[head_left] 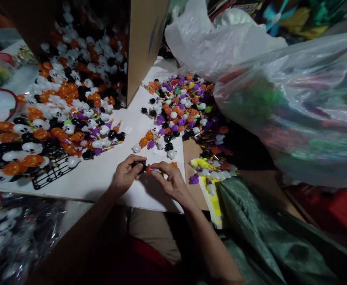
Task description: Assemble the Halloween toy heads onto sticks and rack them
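Left hand pinching black piece; board edge near, room leftward.

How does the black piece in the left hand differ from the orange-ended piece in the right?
Colour: the black piece is dark where it shows; the orange-ended piece has purple and pale colours along its body. Shape: the black piece looks chunkier, while the orange-ended piece has a slender body. Both are held in fingers, by the left hand and right hand, over the white surface. Whether they touch is too small to tell.
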Motion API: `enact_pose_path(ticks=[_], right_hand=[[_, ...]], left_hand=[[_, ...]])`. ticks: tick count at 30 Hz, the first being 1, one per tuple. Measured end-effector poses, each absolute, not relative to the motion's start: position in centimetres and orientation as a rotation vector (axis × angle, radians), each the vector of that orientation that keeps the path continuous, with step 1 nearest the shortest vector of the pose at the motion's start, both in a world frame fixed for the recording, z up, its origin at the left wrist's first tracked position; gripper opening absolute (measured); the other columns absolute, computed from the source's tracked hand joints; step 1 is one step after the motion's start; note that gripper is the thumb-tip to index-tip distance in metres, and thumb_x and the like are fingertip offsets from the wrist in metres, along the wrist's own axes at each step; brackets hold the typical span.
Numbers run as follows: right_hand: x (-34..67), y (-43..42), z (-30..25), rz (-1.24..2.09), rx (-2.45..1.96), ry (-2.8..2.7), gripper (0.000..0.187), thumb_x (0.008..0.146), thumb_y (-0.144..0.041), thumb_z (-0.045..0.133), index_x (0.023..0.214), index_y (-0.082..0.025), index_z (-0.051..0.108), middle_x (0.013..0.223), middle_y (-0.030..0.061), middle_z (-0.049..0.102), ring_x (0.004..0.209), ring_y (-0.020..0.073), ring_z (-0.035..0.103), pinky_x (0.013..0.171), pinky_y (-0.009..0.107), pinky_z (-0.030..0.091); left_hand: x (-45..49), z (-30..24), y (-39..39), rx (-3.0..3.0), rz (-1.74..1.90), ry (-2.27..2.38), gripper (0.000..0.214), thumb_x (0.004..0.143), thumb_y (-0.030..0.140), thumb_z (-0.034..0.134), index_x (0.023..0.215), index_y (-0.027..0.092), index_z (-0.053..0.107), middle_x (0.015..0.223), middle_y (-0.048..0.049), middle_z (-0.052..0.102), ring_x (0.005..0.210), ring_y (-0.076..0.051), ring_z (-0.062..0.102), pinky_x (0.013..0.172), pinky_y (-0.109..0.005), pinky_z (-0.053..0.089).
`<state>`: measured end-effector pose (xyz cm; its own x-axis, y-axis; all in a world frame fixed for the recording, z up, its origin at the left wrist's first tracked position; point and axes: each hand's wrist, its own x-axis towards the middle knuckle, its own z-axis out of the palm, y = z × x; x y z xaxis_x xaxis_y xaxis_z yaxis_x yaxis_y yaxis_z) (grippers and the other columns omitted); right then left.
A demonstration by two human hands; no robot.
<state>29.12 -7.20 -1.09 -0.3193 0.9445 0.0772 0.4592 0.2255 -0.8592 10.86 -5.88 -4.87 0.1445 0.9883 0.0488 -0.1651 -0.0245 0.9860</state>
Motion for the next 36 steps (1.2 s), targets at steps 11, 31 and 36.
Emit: enact_pose_path(ticks=[11,31,36], right_hand=[[28.4,-8.2,-4.4,1.888,-1.139,-1.115,0.050,0.070,-0.065,0.068,0.067,-0.017,0.057,0.053,-0.0058,0.047,0.049,0.0073,0.036,0.050,0.022,0.031],[40.2,3.4,-3.2,0.283,-1.945,-2.104,0.026,0.091,-0.017,0.048,0.109,-0.014,0.066,0.104,0.0119,0.065,0.088,0.0209,0.061,0.077,0.030,0.045],[33.8,7.7,-3.7,0.102,-1.732,-2.504,0.023,0.091,-0.014,0.049,0.104,-0.017,0.068,0.106,0.0114,0.063,0.093,0.0212,0.058,0.077,0.030,0.042]], left_hand=[[9.5,-4.7,-7.3,1.813,1.090,0.985,0.021,0.081,0.024,0.066,0.100,0.024,0.073,0.095,-0.0087,0.068,0.091,-0.021,0.063,0.084,-0.033,0.052],[6.2,-1.3,3.9,2.034,1.130,1.619,0.040,0.073,0.023,0.070,0.112,0.030,0.064,0.126,-0.0052,0.061,0.127,-0.036,0.045,0.113,-0.057,0.027],[16.9,-6.8,10.0,1.732,0.832,1.527,0.010,0.069,0.017,0.070,0.072,0.018,0.061,0.087,-0.0143,0.065,0.104,-0.035,0.058,0.096,-0.049,0.040]])
